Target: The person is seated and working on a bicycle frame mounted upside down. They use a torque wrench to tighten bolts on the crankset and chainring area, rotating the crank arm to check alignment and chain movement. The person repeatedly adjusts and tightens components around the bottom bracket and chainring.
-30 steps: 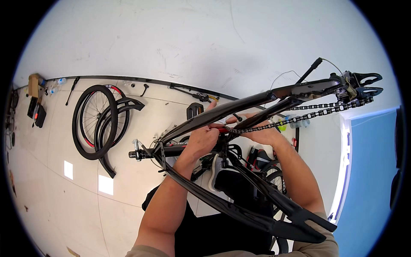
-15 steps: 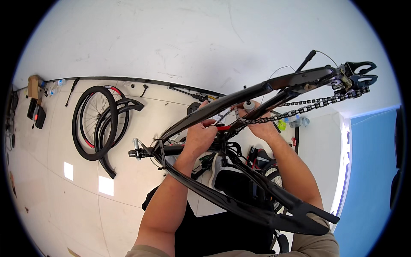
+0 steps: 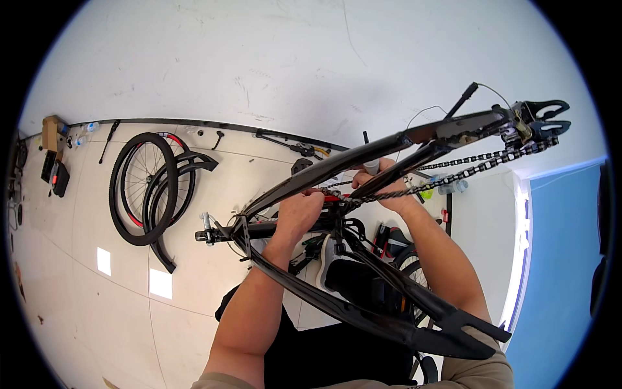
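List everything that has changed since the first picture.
The black frame's upper-right end and the chain on it have shifted slightly up and left. The left hand's raised finger has dropped, and its fingers curl by the red part. A pale piece has come into view at the right hand. The tyre and cardboard box stayed put.

Short khaki sleeves [image 3: 225, 380], bare forearms [image 3: 249, 311], black trousers [image 3: 330, 356], pale-edged grey shoe [image 3: 328, 259]
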### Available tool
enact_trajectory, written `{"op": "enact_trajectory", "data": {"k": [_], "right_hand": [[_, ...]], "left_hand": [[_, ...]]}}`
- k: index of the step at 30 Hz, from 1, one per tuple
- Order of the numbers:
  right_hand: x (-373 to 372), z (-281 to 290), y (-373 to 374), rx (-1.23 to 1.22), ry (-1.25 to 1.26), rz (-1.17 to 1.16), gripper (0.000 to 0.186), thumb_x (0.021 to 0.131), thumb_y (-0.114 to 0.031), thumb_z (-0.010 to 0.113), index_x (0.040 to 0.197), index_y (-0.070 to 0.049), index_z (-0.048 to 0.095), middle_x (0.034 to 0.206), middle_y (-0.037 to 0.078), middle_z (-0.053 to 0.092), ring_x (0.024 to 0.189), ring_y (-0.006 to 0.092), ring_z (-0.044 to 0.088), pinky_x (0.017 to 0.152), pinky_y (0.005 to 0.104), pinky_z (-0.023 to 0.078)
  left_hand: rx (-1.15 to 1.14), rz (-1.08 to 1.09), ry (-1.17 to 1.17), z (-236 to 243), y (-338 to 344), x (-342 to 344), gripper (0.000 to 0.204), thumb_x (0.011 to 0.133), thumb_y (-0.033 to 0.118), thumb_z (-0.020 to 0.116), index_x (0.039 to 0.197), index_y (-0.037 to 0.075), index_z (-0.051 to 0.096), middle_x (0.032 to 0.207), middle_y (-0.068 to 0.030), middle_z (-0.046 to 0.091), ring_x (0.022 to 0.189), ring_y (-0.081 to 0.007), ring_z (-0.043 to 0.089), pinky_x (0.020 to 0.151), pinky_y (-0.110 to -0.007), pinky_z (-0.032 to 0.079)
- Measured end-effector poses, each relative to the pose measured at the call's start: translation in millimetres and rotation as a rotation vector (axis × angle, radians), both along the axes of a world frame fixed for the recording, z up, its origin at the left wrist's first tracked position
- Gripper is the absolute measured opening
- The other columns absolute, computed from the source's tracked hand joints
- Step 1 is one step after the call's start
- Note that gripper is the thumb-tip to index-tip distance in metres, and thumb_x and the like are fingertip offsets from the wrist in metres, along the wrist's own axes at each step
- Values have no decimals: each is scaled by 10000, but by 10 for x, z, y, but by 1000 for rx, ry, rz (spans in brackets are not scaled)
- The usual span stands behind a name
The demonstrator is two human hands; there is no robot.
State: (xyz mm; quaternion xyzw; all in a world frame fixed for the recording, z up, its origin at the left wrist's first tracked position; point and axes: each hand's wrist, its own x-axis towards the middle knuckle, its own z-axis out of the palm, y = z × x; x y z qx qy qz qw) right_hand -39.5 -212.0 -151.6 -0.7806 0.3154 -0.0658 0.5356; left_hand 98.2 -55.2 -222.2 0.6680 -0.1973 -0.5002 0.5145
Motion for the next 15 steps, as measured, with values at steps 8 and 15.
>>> {"op": "enact_trajectory", "data": {"k": [8,15], "right_hand": [[215,378,-67,-121,320,381,246,823,-138,714,1054,-52,725,807,45,661,732,145,570,683,306,491],[393,318,-121,-75,356,519,201,779,-177,781,927,-51,730,825,20,699,767,117,592,711,301,487]], "left_hand": [[-131,44,109,-40,-6,-18,552,829,38,472,1377,-1,528,1216,-130,674,962,-149,622,736,-282,506],[-214,102,-117,-348,-61,-43,528,820,17,461,1340,-35,541,1092,-129,708,905,-153,635,755,-267,491]]}}
